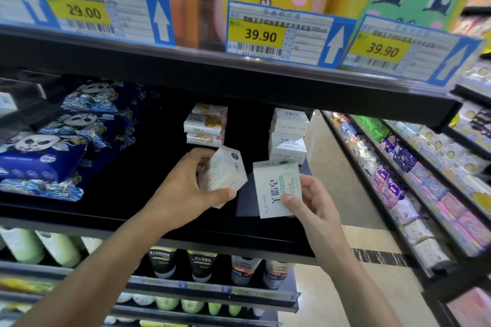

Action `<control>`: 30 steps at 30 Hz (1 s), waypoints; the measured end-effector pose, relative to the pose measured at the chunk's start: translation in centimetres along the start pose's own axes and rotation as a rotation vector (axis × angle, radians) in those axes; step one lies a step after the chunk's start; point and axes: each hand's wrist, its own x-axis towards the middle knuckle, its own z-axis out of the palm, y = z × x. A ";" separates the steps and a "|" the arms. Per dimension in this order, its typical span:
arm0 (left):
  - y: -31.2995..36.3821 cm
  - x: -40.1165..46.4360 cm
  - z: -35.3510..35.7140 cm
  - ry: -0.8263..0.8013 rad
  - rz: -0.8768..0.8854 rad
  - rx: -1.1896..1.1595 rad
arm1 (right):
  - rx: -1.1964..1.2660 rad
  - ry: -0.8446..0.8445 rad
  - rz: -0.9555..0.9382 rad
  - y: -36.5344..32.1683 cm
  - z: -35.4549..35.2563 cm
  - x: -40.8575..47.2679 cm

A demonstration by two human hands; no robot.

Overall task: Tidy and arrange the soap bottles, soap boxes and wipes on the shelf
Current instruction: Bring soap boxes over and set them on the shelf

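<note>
Gripping a white soap box [225,168] tilted above the black shelf [111,210], the left hand [186,186] curls fingers and thumb around it. Just right of it, the right hand [313,204] pinches a second white soap box [275,188]. Stacked soap boxes [288,135] stand beyond the right hand; blue wipes packs [53,151] lie well left of the left hand.
</note>
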 end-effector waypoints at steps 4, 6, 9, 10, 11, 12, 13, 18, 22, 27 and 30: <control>-0.4 -1.0 1.8 -0.052 -0.042 -0.232 | 0.028 0.061 0.014 0.1 -0.1 0.1; -0.6 -1.3 2.2 -0.070 -0.018 -0.233 | 0.022 0.088 0.024 0.1 0.0 0.2; -0.6 -1.2 2.5 -0.062 -0.001 -0.246 | -0.005 0.160 0.014 -0.3 0.5 -0.3; -0.6 -1.1 2.7 -0.061 0.008 -0.258 | -0.013 0.199 0.007 -0.5 0.7 -0.6; -0.6 -0.9 2.9 -0.071 0.017 -0.279 | -0.019 0.238 -0.001 -0.7 1.0 -1.1; -0.5 -0.8 3.2 -0.094 0.025 -0.309 | -0.020 0.273 -0.004 -0.8 1.4 -1.7; -0.2 -0.8 3.5 -0.133 0.031 -0.342 | -0.017 0.309 -0.002 -0.9 1.7 -2.5; 2.6 -2.1 4.9 -0.375 0.094 -0.474 | -0.003 0.555 0.007 -2.0 1.9 -8.4; 5.2 -4.5 8.5 -0.576 0.117 -0.568 | -0.021 0.802 0.041 -2.3 0.4 -15.6; 8.8 -9.6 15.3 -0.854 0.209 -0.586 | -0.055 1.085 0.117 -2.1 -2.4 -25.7; 11.1 -13.1 20.0 -0.979 0.289 -0.539 | -0.080 1.227 0.149 -2.2 -4.8 -31.1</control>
